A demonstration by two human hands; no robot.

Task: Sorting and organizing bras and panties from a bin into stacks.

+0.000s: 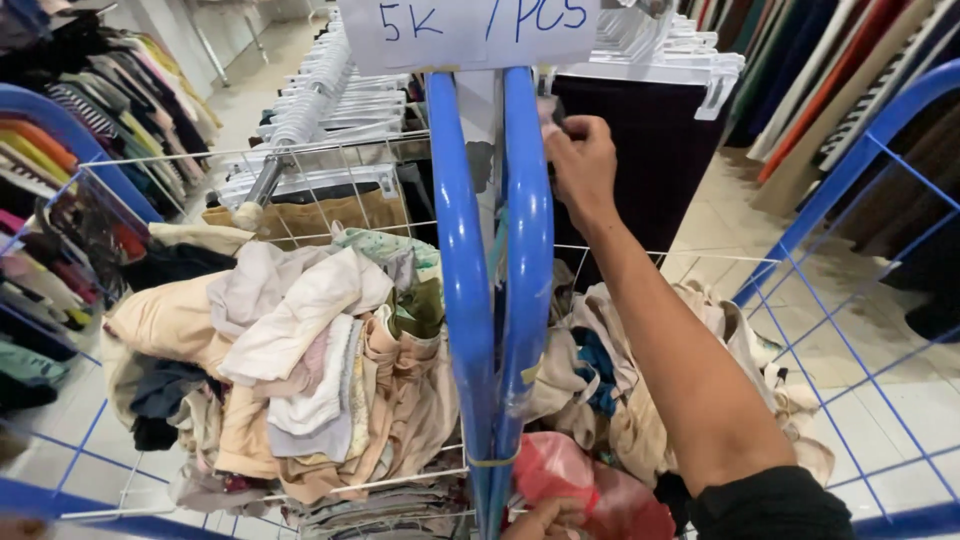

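Wire bin (300, 160) with blue tube frame fills the view, white mesh walls, heaped with loose garments. Two blue uprights (490, 270) run up the centre, side by side, splitting the heap into left and right piles. Left pile (290, 350): cream, beige, white and peach clothes, a green piece near the uprights. Right pile (610, 370): beige and white fabric with a blue item in it. Behind the bin, a rail of dark garments on white hangers (650, 50); more hung clothing on racks at far left and far right. White paper sign (470, 30) with handwriting sits at the top of the uprights.

Right hand (580, 165): arm stretched over the right pile, black sleeve at the shoulder, fingers pinched around something small just beside the right upright, under the sign; object too hidden to identify.

Left hand (545, 520): at the bottom edge, mostly cut off, fingers closed on a red-pink plastic bag (590, 490) lying at the foot of the uprights, on the right pile's near end.
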